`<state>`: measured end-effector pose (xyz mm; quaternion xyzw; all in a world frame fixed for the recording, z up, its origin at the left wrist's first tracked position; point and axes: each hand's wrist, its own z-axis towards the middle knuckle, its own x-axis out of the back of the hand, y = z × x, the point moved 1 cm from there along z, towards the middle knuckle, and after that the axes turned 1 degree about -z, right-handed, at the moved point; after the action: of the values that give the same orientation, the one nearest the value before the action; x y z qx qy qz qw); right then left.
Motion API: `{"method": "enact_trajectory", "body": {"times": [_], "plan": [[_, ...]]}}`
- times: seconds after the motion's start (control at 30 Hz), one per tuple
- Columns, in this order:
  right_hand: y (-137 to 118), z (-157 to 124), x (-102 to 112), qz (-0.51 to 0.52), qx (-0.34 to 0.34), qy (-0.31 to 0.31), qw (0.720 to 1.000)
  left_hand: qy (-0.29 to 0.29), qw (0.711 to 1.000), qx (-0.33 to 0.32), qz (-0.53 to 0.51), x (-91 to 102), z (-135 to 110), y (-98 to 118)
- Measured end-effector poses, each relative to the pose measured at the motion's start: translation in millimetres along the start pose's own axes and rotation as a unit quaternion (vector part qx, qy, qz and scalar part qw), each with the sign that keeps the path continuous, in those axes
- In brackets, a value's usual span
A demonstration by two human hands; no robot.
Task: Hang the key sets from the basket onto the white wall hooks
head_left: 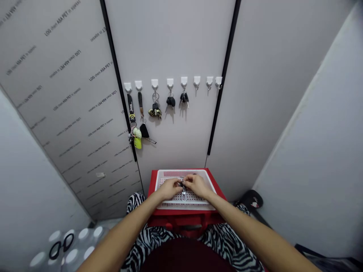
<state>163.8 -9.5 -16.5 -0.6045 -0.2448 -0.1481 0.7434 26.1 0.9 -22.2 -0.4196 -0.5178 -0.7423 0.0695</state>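
Over a white plastic basket (159,185), my left hand (170,188) and my right hand (197,186) meet with their fingertips close together. Both are closed in a pinch on a small keychain (183,195), whose silver metal clasp hangs down between them. Dark parts at its upper end are mostly covered by my fingers, so I cannot make out how they are joined. The basket, with a perforated bottom, rests on a red stool or table (219,189) in front of my lap.
A row of white adhesive hooks (170,82) is fixed to the white door ahead. Bunches of keys (183,99) and a black lanyard (131,107) hang from several of them. Capped bottles (72,257) stand at lower left; a black cap-like item (251,199) lies at right.
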Motion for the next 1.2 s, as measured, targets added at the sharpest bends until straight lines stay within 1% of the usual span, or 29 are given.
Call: {"method": "enact_trajectory", "body": {"times": [0.07, 0.13, 0.23, 0.33, 0.4, 0.47, 0.53, 0.63, 0.7, 0.8, 0.87, 0.93, 1.0, 1.07, 1.13, 1.2], "plan": [[-0.2, 1.0, -0.2, 0.051, -0.014, 0.006, 0.999, 0.027, 0.999, -0.011, -0.036, 1.4, 1.6, 3.0], [0.7, 1.7, 0.1, 0.081, -0.021, 0.019, 0.996, 0.044, 0.997, 0.004, -0.065, 3.0, 1.9, 5.6], [2.2, 2.4, 0.7, 0.092, -0.022, 0.018, 0.995, 0.072, 0.992, 0.041, -0.099, 5.1, 1.5, 7.6], [0.4, 3.2, 2.8, 0.105, -0.020, 0.001, 0.994, 0.114, 0.982, 0.038, -0.143, 7.4, 2.4, 8.0], [-2.8, 3.6, 5.1, 0.119, -0.003, 0.012, 0.993, 0.145, 0.971, 0.040, -0.187, 9.5, 4.0, 7.5], [-5.7, 3.9, 6.3, 0.120, 0.030, 0.038, 0.992, 0.172, 0.955, 0.060, -0.233, 11.6, 5.5, 6.7], [-6.7, 3.9, 4.1, 0.104, 0.055, 0.037, 0.992, 0.190, 0.941, 0.086, -0.267, 13.2, 6.0, 6.0], [-5.8, 3.9, -5.5, 0.076, 0.050, 0.003, 0.996, 0.194, 0.927, 0.105, -0.302, 13.6, 5.2, 5.8], [-6.5, 4.6, -12.7, 0.084, 0.043, 0.000, 0.996, 0.181, 0.922, 0.101, -0.327, 12.8, 4.4, 6.0], [-10.7, 6.0, -18.9, 0.110, 0.056, 0.003, 0.992, 0.157, 0.919, 0.086, -0.351, 12.0, 3.7, 6.2], [-12.6, 6.4, -17.5, 0.104, 0.048, 0.006, 0.993, 0.161, 0.918, 0.084, -0.351, 12.6, 3.4, 5.4], [-12.6, 5.9, -11.6, 0.094, 0.019, -0.004, 0.995, 0.183, 0.919, 0.091, -0.336, 13.7, 3.1, 3.7], [-12.7, 4.9, -2.8, 0.085, -0.005, -0.041, 0.996, 0.198, 0.925, 0.103, -0.308, 13.9, 2.7, 2.5], [-16.3, 4.4, 7.2, 0.069, -0.005, -0.085, 0.994, 0.219, 0.933, 0.106, -0.264, 13.1, 2.1, 3.5], [-25.3, 5.2, 17.2, 0.041, 0.009, -0.096, 0.994, 0.237, 0.945, 0.082, -0.209, 11.6, 2.5, 9.2], [-39.3, 7.4, 26.9, 0.005, 0.031, -0.071, 0.997, 0.226, 0.957, 0.027, -0.178, 10.6, 5.6, 19.9]]}}
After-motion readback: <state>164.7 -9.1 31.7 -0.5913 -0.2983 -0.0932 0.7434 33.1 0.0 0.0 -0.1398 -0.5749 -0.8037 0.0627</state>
